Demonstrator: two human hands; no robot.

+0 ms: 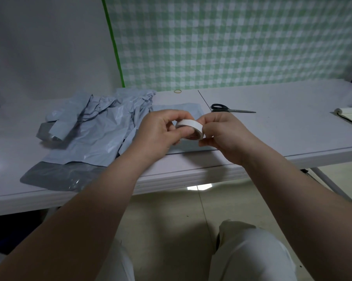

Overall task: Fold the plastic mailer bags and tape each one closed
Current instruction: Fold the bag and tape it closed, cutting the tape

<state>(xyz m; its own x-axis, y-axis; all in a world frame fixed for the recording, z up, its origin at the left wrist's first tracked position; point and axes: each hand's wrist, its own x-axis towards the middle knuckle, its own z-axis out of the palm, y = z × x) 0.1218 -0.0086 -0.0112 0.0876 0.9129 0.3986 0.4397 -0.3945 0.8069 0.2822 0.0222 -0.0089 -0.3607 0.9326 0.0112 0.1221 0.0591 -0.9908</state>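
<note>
Now the loose end of the tape roll (189,126) needs finding: turn it slowly and pick along the edge with a nail. The left hand (158,131) curls round the roll's near side, and the right hand (223,134) pinches its rim. Both hover over a flat mailer bag (177,109) on the surface (272,128), with scissors (231,109) nearby.

The person's left hand (156,130) and right hand (223,134) are bare, and so are the forearms (90,199) behind them, uncovered as far back as I can see. Below the hands, both legs are in pale, off-white trousers (252,252), the cloth rumpled into soft folds at the knee beneath the right hand.
</note>
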